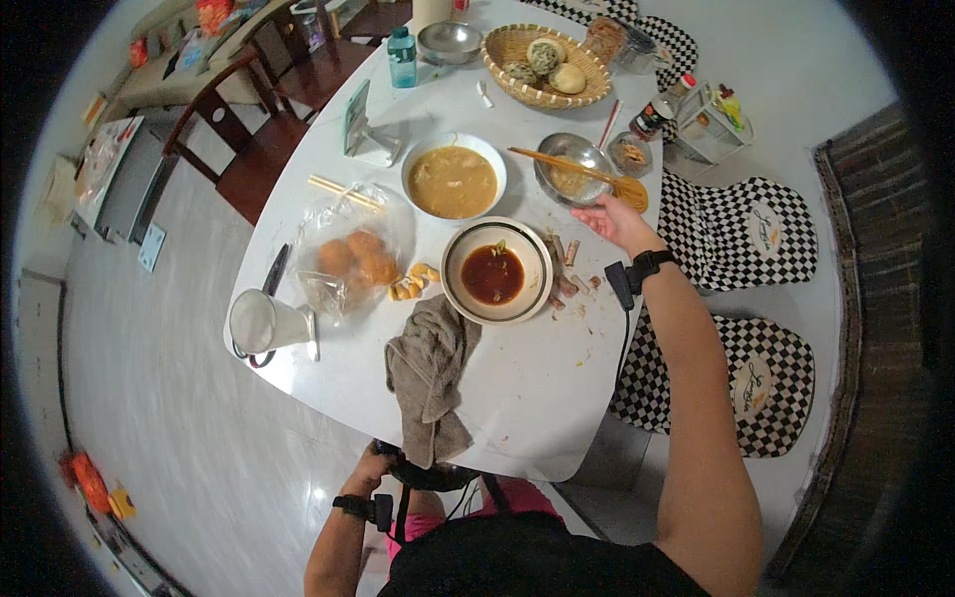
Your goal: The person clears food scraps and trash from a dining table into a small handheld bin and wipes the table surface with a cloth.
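At the right of the table my right hand (612, 223) reaches out, its closed fingers at the near rim of a small metal bowl (550, 182) with some food in it. Wooden chopsticks (542, 157) lie across that bowl, and a wooden spatula (633, 195) is beside it. Below the table's front edge my left hand (369, 468) closes on the edge of a black object (433, 475), whose kind I cannot make out. A crumpled brown towel (430, 373) lies above it, partly over the table edge.
A white bowl of soup (453, 146), a bowl of dark sauce (460, 303), a bag of buns (358, 261), a glass pitcher (264, 323) and a knife (276, 271) stand or lie on the table (527, 398). Farther back are a bun basket (497, 88) and sauce bottle (657, 114).
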`<state>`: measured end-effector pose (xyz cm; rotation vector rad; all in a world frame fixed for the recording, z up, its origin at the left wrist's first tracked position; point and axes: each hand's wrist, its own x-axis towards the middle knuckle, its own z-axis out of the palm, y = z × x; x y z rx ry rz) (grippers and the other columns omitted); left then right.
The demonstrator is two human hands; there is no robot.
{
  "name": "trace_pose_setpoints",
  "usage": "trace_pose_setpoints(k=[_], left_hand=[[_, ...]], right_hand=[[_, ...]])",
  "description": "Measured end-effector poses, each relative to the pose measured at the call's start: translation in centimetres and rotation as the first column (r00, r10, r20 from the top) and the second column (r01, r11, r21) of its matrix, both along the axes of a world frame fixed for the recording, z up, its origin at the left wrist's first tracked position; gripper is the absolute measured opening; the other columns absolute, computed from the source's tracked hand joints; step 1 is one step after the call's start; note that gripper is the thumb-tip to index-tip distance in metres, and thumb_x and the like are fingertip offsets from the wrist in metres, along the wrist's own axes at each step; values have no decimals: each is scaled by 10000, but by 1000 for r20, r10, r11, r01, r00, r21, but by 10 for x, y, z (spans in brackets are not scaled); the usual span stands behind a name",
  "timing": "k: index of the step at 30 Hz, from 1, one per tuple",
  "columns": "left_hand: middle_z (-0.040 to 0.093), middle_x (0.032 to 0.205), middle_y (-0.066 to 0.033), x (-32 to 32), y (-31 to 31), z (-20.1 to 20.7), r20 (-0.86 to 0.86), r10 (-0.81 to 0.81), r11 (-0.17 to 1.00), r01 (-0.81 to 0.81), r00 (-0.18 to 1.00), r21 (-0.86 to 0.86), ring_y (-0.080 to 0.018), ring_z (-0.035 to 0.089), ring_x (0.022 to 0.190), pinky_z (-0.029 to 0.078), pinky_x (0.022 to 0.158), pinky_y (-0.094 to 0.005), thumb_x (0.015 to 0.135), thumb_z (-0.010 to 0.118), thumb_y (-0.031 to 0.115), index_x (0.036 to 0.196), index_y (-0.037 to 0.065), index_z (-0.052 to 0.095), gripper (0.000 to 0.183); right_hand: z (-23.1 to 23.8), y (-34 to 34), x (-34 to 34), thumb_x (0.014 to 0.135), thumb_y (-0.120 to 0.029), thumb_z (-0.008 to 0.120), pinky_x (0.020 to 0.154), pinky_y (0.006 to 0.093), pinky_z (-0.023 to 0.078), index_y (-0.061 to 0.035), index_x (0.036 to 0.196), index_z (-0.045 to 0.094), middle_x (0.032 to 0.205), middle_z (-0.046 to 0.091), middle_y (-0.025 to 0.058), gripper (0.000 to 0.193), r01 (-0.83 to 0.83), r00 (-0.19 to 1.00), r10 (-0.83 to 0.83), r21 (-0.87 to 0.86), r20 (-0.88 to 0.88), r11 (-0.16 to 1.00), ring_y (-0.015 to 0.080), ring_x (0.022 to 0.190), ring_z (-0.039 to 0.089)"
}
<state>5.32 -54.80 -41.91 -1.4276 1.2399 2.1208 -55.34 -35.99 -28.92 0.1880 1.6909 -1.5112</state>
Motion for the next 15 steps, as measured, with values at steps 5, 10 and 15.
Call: trace_pose_setpoints(k=[5, 10, 15], left_hand=[[604, 843, -63, 7, 25, -5, 17, 82, 997, -82, 997, 4, -195, 590, 700, 497, 587, -314, 665, 559, -25, 1001, 27, 548, 340], [592, 828, -37, -4, 41, 9, 34, 161, 987, -162, 986, 14, -181, 583, 705, 491, 591, -302, 664, 553, -33, 1002, 24, 553, 343], [602, 850, -45, 9, 44, 5, 81, 136, 991, -134, 987, -22, -189, 590, 728, 491, 597, -303, 666, 547, -44, 1042, 22, 543, 381]], right_hand=[[-21, -23, -22, 951, -218, 339, 617, 188, 493, 50, 1207, 398, 1089, 597, 221, 375, 13, 1000, -13, -30, 19, 999, 136, 722, 600], [-17, -27, -33, 960, -298, 366, 653, 198, 489, 29, 1239, 394, 1100, 609, 179, 431, -57, 997, 52, -109, -48, 992, 141, 811, 614], [14, -68, 24, 948, -313, 410, 759, 243, 485, 27, 1202, 456, 1083, 621, 171, 427, -403, 912, 406, 49, -54, 914, 167, 911, 620]])
